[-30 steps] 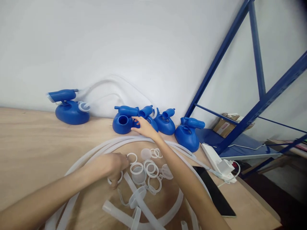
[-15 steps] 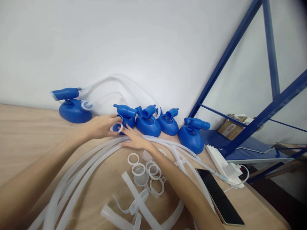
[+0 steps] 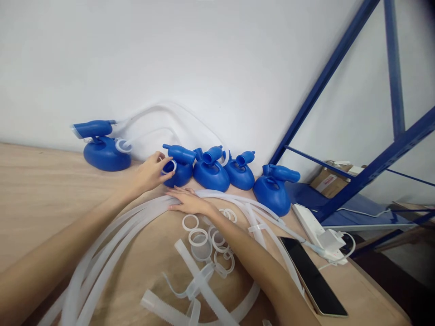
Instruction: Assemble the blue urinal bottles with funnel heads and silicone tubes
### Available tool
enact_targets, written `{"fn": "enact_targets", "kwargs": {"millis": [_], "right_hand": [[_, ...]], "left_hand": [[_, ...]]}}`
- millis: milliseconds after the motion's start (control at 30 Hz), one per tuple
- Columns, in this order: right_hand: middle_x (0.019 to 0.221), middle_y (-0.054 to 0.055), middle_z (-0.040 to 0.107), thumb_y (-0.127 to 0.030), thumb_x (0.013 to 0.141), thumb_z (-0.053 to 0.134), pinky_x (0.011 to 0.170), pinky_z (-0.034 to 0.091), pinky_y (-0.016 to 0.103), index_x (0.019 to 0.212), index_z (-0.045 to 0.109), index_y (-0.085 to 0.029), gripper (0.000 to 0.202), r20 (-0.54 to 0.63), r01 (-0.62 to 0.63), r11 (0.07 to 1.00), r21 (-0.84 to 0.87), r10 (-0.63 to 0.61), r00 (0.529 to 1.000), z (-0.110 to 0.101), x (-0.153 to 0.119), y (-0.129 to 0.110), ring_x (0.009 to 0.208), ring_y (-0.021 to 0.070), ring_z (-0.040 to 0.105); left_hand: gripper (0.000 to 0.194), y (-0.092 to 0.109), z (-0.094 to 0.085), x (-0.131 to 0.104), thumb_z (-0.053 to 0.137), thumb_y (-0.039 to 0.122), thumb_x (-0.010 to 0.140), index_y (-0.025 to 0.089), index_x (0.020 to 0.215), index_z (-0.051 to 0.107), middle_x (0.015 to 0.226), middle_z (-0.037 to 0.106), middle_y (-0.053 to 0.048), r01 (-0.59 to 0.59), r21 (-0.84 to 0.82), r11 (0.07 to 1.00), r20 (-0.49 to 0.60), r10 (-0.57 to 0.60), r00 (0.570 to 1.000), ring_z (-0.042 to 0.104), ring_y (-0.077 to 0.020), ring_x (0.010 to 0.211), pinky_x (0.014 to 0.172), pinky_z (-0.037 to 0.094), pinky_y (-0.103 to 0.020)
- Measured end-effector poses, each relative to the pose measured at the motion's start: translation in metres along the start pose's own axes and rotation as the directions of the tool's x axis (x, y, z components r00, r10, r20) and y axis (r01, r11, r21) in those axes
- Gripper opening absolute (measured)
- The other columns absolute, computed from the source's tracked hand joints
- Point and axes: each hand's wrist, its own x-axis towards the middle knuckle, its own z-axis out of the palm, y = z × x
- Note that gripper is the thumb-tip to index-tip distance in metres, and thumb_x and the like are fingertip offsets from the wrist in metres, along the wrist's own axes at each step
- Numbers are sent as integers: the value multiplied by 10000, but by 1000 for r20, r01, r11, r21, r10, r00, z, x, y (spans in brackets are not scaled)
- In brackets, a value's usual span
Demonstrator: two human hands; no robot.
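Note:
My left hand (image 3: 152,171) pinches a white ring (image 3: 174,165) between thumb and fingers. The ring sits at the open mouth of a blue plastic urinal bottle (image 3: 182,173); whether it is fully seated I cannot tell. A blue funnel-shaped piece (image 3: 181,154) rests on top of that bottle. My right hand (image 3: 186,200) lies with fingers stretched out on the translucent hoses (image 3: 149,209), just in front of the bottle's base. Loose white rings (image 3: 190,222) and clear caps (image 3: 201,248) are scattered on the table below my right forearm.
Several more blue bottles (image 3: 211,177) line the wall, one at the left (image 3: 107,156) with a hose attached. Cut hose pieces (image 3: 190,258) lie in front. At the right are a phone (image 3: 312,276), a power strip (image 3: 307,224) and a blue metal rack (image 3: 326,77).
My left hand has moved the white ring up and back to the bottle's mouth. My right hand has come away from beside the ring and settled lower on the hoses.

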Motion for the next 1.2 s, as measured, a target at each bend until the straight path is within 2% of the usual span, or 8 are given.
{"fn": "enact_targets", "kwargs": {"millis": [167, 433, 733, 800, 900, 967, 1033, 1200], "right_hand": [[1731, 70, 386, -507, 1048, 611, 1320, 170, 637, 1628, 456, -288, 639, 9, 25, 1000, -17, -25, 1000, 0, 4, 7, 1650, 333, 260], [1699, 83, 447, -484, 1033, 646, 1296, 211, 662, 1601, 496, -306, 614, -28, 56, 998, -2, -56, 998, 4, 6, 11, 1623, 352, 326], [1525, 122, 648, -446, 915, 795, 1276, 340, 544, 1455, 648, -244, 595, -173, 47, 982, 182, -15, 985, 7, 11, 16, 1482, 329, 550], [1367, 132, 744, -416, 929, 768, 1178, 479, 462, 1365, 697, -195, 494, -300, 21, 947, 322, 81, 950, 6, 14, 20, 1319, 291, 684], [1159, 107, 787, -350, 940, 729, 1017, 586, 405, 1273, 711, -170, 379, -516, -33, 894, 448, 288, 807, 0, 16, 29, 1052, 232, 762], [1204, 113, 748, -311, 913, 740, 958, 610, 394, 1322, 674, -171, 437, -597, -60, 887, 457, 356, 719, -5, 13, 35, 1024, 222, 744], [1353, 138, 670, -302, 893, 752, 992, 603, 403, 1429, 607, -186, 567, -630, -57, 902, 428, 342, 697, -8, 9, 40, 1147, 238, 709], [1702, 176, 350, -507, 829, 846, 1330, 279, 489, 1627, 425, -204, 952, -543, -1, 949, 316, 182, 820, -8, 1, 42, 1615, 321, 321]], "left_hand": [[616, 2, 14, 4, 464, 453, 1026, 135, 1553, 499, 1475, 580, -195, -18, 4, 1000, 25, 18, 1000, 634, -353, 1282, 1072, 532, -453], [647, 6, 8, 8, 442, 436, 1024, 130, 1593, 455, 1441, 578, -228, 36, 59, 998, 78, -40, 996, 695, -387, 1145, 935, 581, -472], [469, 6, 7, 1, 425, 438, 975, 107, 1277, 566, 1301, 597, -264, 155, -18, 988, 100, -152, 983, 673, -445, 1112, 912, 553, -543], [412, -4, 3, 5, 445, 426, 936, 142, 1205, 575, 1245, 629, -221, 167, -90, 982, 123, -155, 980, 688, -405, 1062, 931, 544, -520], [310, -29, -12, 11, 515, 422, 811, 202, 1019, 585, 1115, 682, -138, 203, -220, 954, 156, -171, 973, 681, -351, 1027, 913, 543, -454], [231, -47, -25, 13, 506, 395, 733, 219, 870, 562, 986, 697, -93, 241, -312, 919, 177, -193, 965, 665, -314, 984, 880, 537, -410], [168, -61, -36, 13, 457, 371, 683, 227, 750, 515, 854, 676, -64, 277, -395, 876, 196, -214, 957, 639, -277, 910, 836, 521, -377], [149, -74, -45, 11, 426, 380, 646, 233, 627, 430, 699, 594, -30, 308, -542, 782, 237, -209, 949, 553, -224, 780, 773, 488, -346]]}}
